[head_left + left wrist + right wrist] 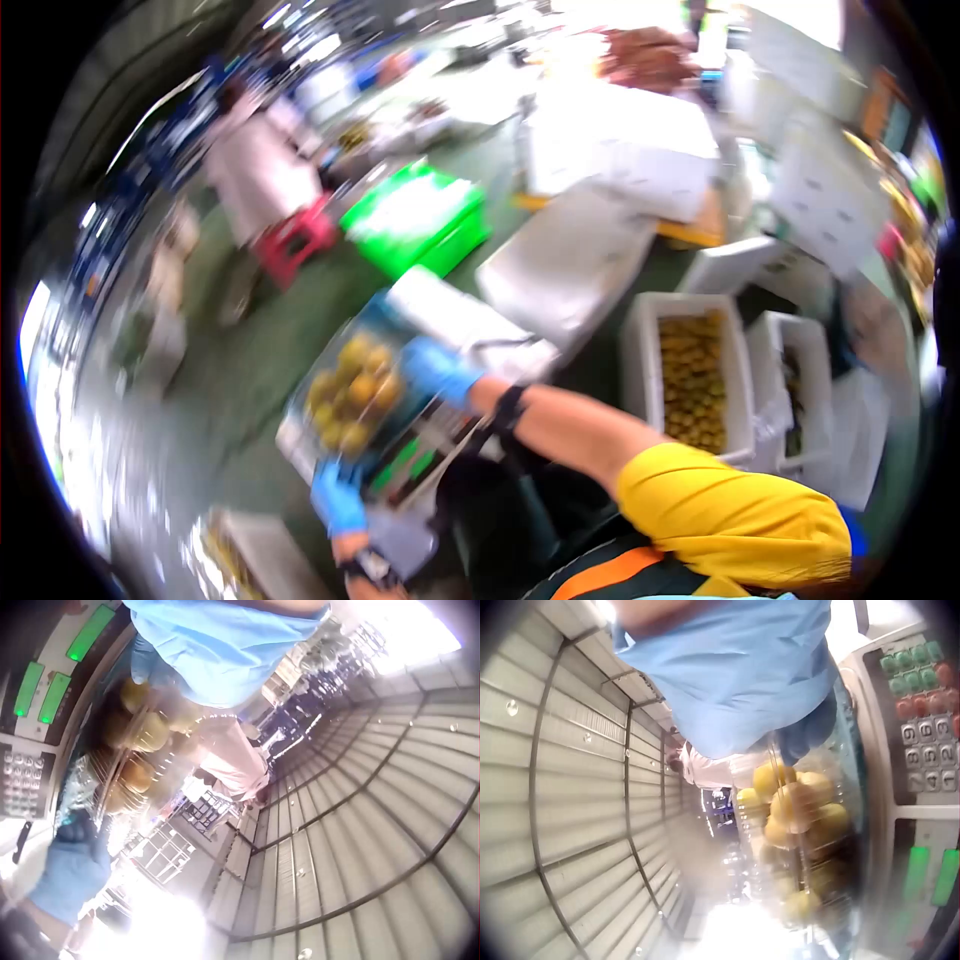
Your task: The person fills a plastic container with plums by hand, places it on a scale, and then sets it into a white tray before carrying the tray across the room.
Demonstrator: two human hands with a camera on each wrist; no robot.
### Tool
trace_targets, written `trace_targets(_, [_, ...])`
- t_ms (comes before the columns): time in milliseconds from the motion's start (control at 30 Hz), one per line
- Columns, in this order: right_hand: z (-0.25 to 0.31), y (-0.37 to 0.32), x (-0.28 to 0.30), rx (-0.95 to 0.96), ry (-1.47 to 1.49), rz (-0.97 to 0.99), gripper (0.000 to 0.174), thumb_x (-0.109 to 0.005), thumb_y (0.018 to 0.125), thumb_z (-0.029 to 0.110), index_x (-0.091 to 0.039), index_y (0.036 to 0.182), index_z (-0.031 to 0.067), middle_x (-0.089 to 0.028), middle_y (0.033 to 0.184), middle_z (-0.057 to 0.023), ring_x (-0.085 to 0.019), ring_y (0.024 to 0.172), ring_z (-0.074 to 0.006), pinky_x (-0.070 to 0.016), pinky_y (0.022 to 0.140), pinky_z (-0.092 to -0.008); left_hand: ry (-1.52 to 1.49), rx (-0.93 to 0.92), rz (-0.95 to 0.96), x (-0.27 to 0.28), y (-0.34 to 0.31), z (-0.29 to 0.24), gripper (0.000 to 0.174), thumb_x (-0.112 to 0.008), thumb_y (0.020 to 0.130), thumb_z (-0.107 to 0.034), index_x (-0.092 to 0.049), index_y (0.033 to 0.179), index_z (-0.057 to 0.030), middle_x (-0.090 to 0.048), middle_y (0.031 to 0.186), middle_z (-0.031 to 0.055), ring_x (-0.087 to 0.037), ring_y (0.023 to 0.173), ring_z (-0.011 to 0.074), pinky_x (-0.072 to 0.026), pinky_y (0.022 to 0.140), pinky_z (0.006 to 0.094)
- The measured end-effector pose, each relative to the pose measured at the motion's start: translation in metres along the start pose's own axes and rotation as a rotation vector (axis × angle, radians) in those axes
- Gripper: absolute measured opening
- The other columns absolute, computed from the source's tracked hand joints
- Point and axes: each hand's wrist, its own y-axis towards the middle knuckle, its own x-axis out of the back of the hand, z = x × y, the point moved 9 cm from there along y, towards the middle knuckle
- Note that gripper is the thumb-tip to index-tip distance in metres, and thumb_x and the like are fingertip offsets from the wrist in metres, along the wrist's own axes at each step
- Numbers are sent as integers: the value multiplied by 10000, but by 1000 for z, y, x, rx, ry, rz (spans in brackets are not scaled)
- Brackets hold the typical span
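Fruit box — left hand, right hand gripping

The head camera looks steeply down from a little way off, its fisheye taking in the clear box of yellow fruit and the scale beneath it. Each wrist camera sits very close, on opposite sides, tilted up past the box to the corrugated roof. All three views share the box and the scale's keypad
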Motion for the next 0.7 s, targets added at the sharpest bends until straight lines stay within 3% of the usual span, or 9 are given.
trace_targets(33, [39, -12, 17, -25, -98, -264, 250, -553, 862, 174, -656, 686, 30, -603, 655, -140, -559, 578, -282, -464, 553, -436, -27, 85, 132, 33, 35, 27, 96, -562, 915, -177, -595, 971, -106, -607, 871, 49, -588, 747, 156, -509, 706, 320])
trace_targets(233, [30, -26, 14, -512, -209, 60, 397, -434, 937, 280, -707, 829, 14, -691, 779, -160, -682, 760, -312, -523, 737, -409, 100, 25, -83, 1, -6, 4, 153, -575, 898, -144, -625, 1033, -91, -636, 918, 40, -641, 808, 200, -512, 710, 325])
trace_targets(367, [31, -7, -6, -113, -1016, 84, 261, -519, 862, 171, -715, 797, 12, -678, 750, -181, -671, 708, -333, -536, 718, -424, 98, -42, -86, -12, -12, 1, 165, -565, 894, -142, -626, 1036, -84, -622, 931, 25, -614, 763, 150, -517, 688, 297])
trace_targets(433, [-11, -3, 7, -272, -554, -98, 198, -536, 851, 97, -715, 800, 28, -658, 764, -186, -645, 741, -328, -522, 709, -423, 141, -63, 96, -7, 2, 8, 173, -532, 911, -203, -641, 969, -82, -603, 896, 7, -554, 738, 104, -463, 675, 261])
trace_targets(467, [54, -27, 18, 166, -363, -46, 193, -518, 872, 74, -709, 872, 42, -663, 824, -166, -623, 776, -300, -508, 718, -413, -5, -122, 170, -4, 8, 12, 174, -523, 917, -230, -628, 902, -92, -568, 850, -2, -526, 749, 104, -444, 690, 272])
trace_targets(500, [106, -42, 17, 135, 50, 38, 206, -518, 896, 124, -685, 822, 28, -659, 854, -110, -608, 755, -247, -507, 701, -375, 39, -107, 79, -19, -24, -12, 166, -532, 927, -233, -609, 866, -99, -526, 805, -6, -523, 773, 119, -458, 712, 298])
trace_targets(600, [172, -101, 4, -500, 573, 23, 127, -598, 905, 163, -597, 1014, 99, -555, 870, -6, -562, 849, -128, -485, 737, -277, -405, 65, 78, -6, -86, -9, 142, -585, 906, -158, -630, 1011, -73, -617, 867, 27, -617, 841, 191, -535, 858, 357])
trace_targets(633, [236, -97, -3, -179, 427, 131, 165, -614, 874, 129, -603, 1032, 83, -592, 933, -16, -593, 871, -138, -503, 762, -276, -628, 90, 171, -13, -114, -9, 157, -610, 893, -147, -632, 1024, -64, -627, 884, 34, -615, 843, 194, -535, 853, 373])
trace_targets(700, [245, -112, 13, -162, 226, -7, 155, -570, 855, 76, -599, 995, 15, -615, 1003, -37, -596, 898, -124, -509, 797, -278, -973, -54, 243, -8, -156, -20, 189, -578, 928, -208, -621, 1030, -55, -661, 939, 96, -627, 884, 251, -540, 827, 417])
